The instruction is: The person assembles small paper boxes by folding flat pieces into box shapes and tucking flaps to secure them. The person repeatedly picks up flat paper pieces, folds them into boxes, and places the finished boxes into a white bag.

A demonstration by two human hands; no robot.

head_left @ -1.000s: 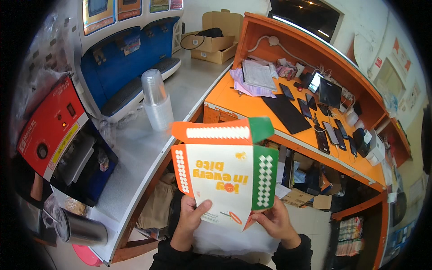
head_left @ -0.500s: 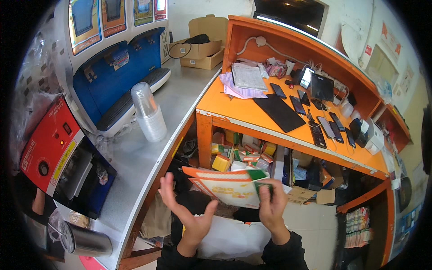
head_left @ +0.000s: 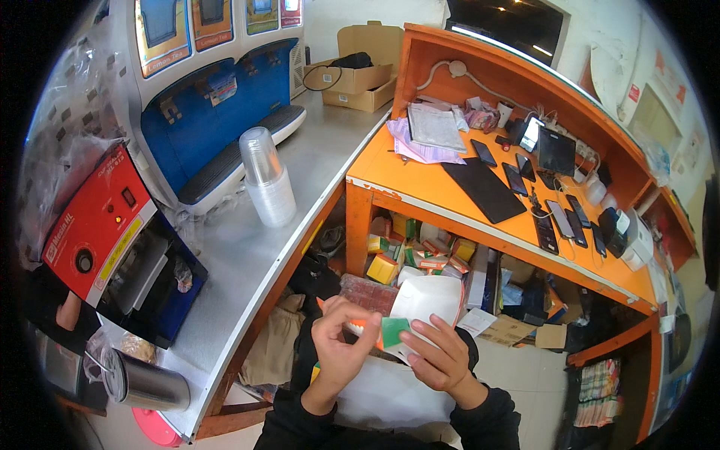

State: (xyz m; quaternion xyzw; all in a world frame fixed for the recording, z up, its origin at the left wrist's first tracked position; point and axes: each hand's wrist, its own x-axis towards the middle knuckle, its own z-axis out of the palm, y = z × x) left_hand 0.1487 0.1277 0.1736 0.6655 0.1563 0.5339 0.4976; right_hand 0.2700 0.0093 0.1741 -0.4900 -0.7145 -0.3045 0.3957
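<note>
Over my lap, both hands hold a paper food box, partly folded up, with its white inside facing up and orange and green print on its outer panels. The fingers of my left hand pinch an orange flap at the box's left end, beside the green panel. My right hand lies against the near side, its fingers spread along the wall and partly hiding it. Beneath the hands, a white sheet or flat white material covers my lap.
To the left, a metal counter bears stacked plastic cups, a red cup sealer, a steel canister and a drink dispenser. Phones lie on the orange desk. Under it are several small folded boxes.
The flat printed carton has been opened into a box shape, its white inside now showing. My left hand, open and apart before, has closed on its flap. The view has shifted slightly left.
</note>
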